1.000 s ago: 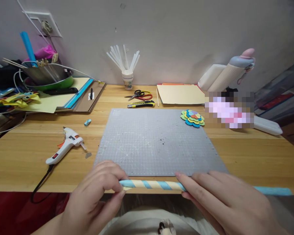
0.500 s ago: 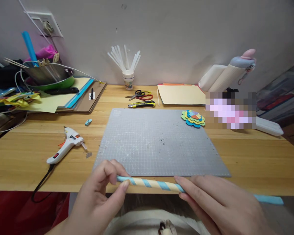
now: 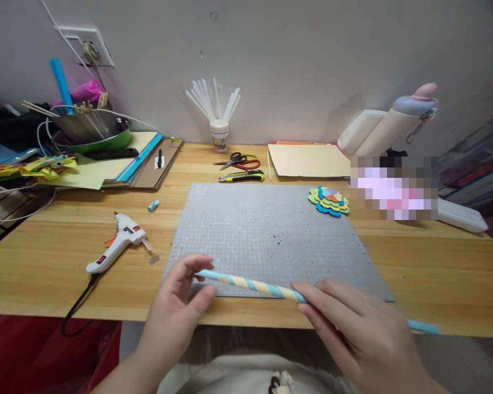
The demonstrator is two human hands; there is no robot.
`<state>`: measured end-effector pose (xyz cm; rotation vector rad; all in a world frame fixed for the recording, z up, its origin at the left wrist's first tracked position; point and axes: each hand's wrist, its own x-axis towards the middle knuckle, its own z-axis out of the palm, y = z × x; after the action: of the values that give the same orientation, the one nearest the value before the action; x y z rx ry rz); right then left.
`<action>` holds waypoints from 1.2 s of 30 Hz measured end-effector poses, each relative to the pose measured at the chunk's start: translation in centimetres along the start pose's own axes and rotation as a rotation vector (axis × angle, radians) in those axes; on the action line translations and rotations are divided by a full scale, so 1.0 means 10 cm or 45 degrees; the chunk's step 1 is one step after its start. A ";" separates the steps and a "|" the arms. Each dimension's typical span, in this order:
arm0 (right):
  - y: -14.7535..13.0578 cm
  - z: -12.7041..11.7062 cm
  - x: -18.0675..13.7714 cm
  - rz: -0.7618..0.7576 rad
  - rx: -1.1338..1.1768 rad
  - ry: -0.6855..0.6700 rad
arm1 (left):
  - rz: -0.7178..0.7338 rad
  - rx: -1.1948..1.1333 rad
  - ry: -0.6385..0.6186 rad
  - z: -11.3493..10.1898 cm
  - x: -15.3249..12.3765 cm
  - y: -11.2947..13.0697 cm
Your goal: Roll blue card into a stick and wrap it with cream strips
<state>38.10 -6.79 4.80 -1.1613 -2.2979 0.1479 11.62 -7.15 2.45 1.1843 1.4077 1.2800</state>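
A long thin stick (image 3: 252, 284) wound with blue and cream paper lies slanted over the near edge of the grey cutting mat (image 3: 271, 235). My left hand (image 3: 178, 303) pinches its left end between thumb and fingers. My right hand (image 3: 357, 328) closes over the stick further right, fingers on top. The stick's plain blue tail (image 3: 425, 327) pokes out past my right hand over the desk's front edge.
A white glue gun (image 3: 117, 243) with a black cord lies left of the mat. A layered paper flower (image 3: 328, 200) sits at the mat's far right corner. Scissors (image 3: 240, 160), a utility knife (image 3: 242, 175), a cup of glue sticks (image 3: 217, 117) and paper stacks line the back.
Both hands have carried the stick forward from the desk's front edge onto the mat. It now slants, left end farther away. The view shifted slightly.
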 end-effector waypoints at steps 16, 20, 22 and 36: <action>-0.01 0.16 -0.14 -0.150 0.068 0.111 | 0.014 -0.185 0.016 0.10 -0.06 -0.06; 0.03 0.17 -0.16 -0.216 0.006 0.148 | 0.050 -0.042 -0.220 0.00 0.02 -0.02; 0.05 0.17 -0.14 -0.186 -0.101 0.193 | 0.118 0.328 -0.154 -0.13 0.10 -0.01; 0.25 0.46 -0.06 0.043 -0.295 -0.079 | -0.041 1.668 0.380 -1.49 0.68 -0.21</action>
<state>37.73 -5.07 -0.16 -1.3270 -2.3989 -0.0726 -4.30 -3.02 1.73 1.7701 2.6134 0.3774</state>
